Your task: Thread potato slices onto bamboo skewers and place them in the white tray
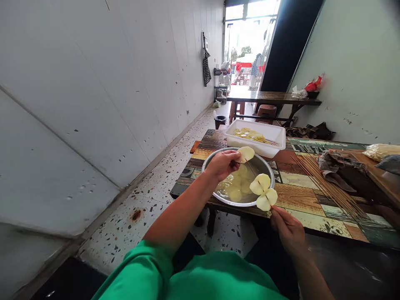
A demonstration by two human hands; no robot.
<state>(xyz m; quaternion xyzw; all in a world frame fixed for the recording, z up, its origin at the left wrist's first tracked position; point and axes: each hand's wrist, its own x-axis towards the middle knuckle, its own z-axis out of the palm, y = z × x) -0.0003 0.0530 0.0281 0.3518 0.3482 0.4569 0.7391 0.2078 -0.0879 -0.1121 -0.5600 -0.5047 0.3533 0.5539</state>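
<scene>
From over here I see pale yellow slices, thin and rounded, skewered on a slim stick just ahead of the right hand, which pinches its lower end. The left hand pinches another slice at the stick's far end (water glistens in the basin below), its arm stretched forward.

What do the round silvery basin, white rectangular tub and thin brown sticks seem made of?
Round silvery basin: likely smooth metal, given its shiny rim. White rectangular tub: probably smooth plastic, evenly white with rounded corners. Thin brown sticks: matte, wood-coloured, so perhaps bamboo or wood.
</scene>
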